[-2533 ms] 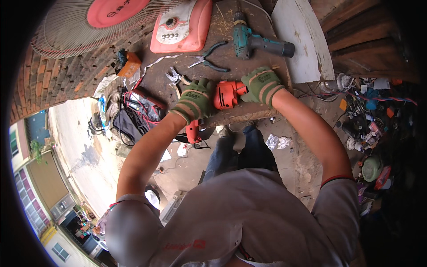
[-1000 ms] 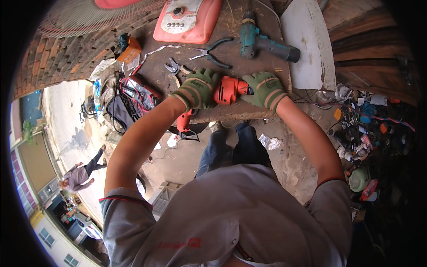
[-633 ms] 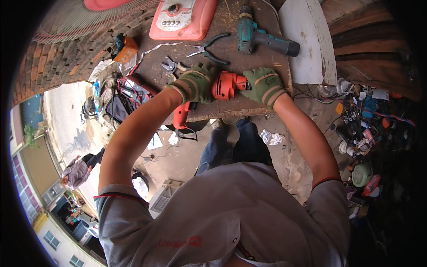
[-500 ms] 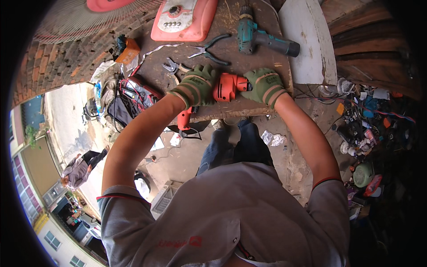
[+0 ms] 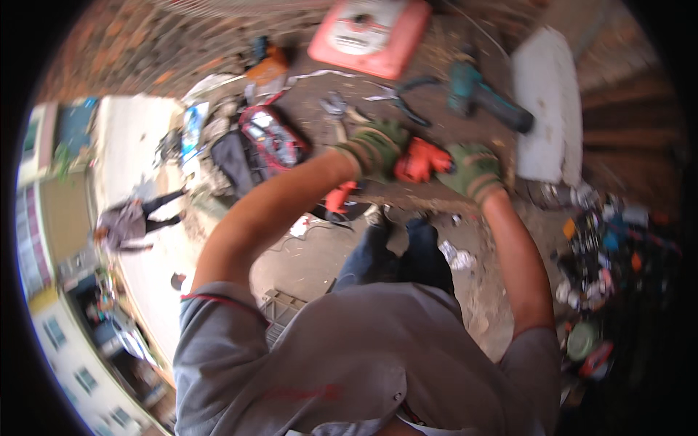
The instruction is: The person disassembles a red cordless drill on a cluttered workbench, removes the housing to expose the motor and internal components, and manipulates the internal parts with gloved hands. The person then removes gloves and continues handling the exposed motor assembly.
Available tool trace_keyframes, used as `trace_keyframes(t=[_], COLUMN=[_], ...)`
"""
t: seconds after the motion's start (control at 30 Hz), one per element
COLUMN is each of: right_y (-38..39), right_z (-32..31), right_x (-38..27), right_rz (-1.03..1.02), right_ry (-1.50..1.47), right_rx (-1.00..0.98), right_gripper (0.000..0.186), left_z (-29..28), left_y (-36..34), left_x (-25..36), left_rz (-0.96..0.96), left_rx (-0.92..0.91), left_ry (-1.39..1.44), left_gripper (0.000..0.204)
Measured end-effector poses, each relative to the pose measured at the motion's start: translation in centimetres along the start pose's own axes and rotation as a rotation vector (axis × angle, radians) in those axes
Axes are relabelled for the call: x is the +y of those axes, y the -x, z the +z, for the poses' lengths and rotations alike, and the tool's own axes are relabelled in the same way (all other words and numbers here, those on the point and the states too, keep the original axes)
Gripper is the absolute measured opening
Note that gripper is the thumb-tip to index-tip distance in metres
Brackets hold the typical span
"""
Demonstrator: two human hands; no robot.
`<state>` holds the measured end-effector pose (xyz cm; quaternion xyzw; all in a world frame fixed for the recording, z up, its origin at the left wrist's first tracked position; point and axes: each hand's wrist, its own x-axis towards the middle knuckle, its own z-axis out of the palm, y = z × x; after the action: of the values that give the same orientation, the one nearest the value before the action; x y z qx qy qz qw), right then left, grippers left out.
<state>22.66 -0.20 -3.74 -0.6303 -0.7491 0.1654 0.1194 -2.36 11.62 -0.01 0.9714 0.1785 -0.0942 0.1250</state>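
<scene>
An orange power tool (image 5: 420, 160), drill-like in shape, lies sideways at the near edge of the worn wooden table. My left hand (image 5: 378, 149), in a green striped glove, is closed round its rear body. The orange handle (image 5: 339, 196) sticks out below that wrist, past the table edge. At the dark front end, my gloved right hand (image 5: 471, 168) is closed on the tool's tip; its fingertips are blurred. Beyond the hands lie dark-handled pliers (image 5: 407, 94) and a second plier-like tool (image 5: 336, 109). A teal cordless drill (image 5: 483, 94) rests at the far right.
A pink fan base (image 5: 367, 29) with a dial stands at the back. An open tool bag (image 5: 273, 138) sits left, a white board (image 5: 549, 109) right. Mixed scrap (image 5: 603, 254) covers the right floor. Someone (image 5: 127, 221) is outside at the left.
The whole view has swung and blurred, so the table and tools appear further right and lower. Both hands stay on the orange power tool.
</scene>
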Motion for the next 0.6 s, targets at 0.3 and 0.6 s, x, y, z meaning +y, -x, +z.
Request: trace_keyframes(t=[0.3,0.6], right_y=[-3.6,-5.4], right_z=[-2.6,-2.0], right_x=[-0.8,-0.1], right_rz=[-0.331,-0.265], right_ry=[-0.253,-0.312], right_rx=[-0.301,-0.497], right_gripper=[0.115,0.108], left_z=[-0.1,1.1], left_y=[1.3,0.8], left_x=[2.5,3.1], left_rz=[-0.16,-0.254], left_rx=[0.043,0.13], left_ry=[-0.014,-0.027], left_gripper=[0.067,0.057])
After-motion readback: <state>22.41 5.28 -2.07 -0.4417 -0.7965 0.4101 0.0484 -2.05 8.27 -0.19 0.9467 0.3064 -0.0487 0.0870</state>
